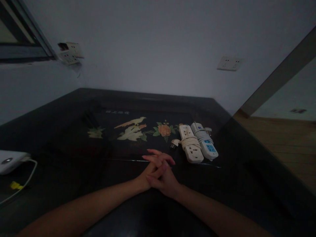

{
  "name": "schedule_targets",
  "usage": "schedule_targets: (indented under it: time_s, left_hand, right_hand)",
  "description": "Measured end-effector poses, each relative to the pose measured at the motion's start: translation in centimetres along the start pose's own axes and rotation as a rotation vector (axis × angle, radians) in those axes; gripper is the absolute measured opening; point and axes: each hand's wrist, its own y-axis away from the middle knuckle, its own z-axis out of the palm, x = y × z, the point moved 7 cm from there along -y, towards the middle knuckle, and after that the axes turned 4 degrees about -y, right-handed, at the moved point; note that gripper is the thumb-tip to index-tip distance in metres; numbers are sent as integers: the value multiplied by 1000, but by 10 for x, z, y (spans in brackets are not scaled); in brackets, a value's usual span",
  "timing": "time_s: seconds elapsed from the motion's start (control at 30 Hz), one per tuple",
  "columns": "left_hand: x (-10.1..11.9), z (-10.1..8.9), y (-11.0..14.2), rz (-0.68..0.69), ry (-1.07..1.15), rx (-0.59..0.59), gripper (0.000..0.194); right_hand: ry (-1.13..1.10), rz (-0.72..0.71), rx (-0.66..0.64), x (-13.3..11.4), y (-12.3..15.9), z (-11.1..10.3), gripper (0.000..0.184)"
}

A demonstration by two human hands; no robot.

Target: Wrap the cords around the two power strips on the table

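Left hand: The left hand [146,177] lay over the near part of the desk [229,184], its fingers closed and laced through those of the right hand.
Right hand: The right hand [170,183] met it from the other side, its fingers likewise closed between those of the left hand.
Nearest item: The white power strip [195,155] lay on the desk, beyond the hands and to their right, apart from them. An off-white cord [190,141] was wound around its middle.
Cord plug: The off-white plug [175,143] rested at the left side of this strip, prongs toward the near left.
Second strip: The white-and-blue power strip [209,150] lay just beside the first, on its right, roughly parallel. A pale cord [204,135] was wrapped around it.
Desk surface: The top was dark and glossy, with a bird [132,122] and an orange flower [164,130] pictured beyond the hands. Light characters [117,112] stood above the bird.
Left edge: A white device [12,160] was partly cut off by the view. A white cable [32,171] curved from it past a yellow tag [16,185].
Wall fittings: A double wall outlet [229,63] was mounted at the right. At the left, a tilted outlet plate [67,58] sat beside a dark opening, near the window frame [24,52].
Floor: A wooden floor [278,138] showed beyond the desk's right edge.
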Motion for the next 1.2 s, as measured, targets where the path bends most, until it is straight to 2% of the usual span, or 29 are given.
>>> schedule_targets:
  time_s: [0.17, 0.4, 0.73, 0.93, 1.2]
  left_hand:
    - [-1, -5, -6, -13, 96, 38, 31]
    - [9, 5, 6, 8, 39, -156, 46]
    - [13, 12, 8, -14, 117, -267, 56]
    - [19, 14, 9, 12, 177, -289, 56]
    - [14, 10, 6, -20, 48, -209, 47]
  right_hand:
    - [57, 94, 35, 7, 1, -4, 53]
    - [48, 3, -25, 0, 6, 3, 59]
    - [16, 6, -37, -2, 8, 4, 59]
    - [22, 25, -48, 1, 9, 5, 58]
    - [20, 38, -39, 1, 5, 2, 51]
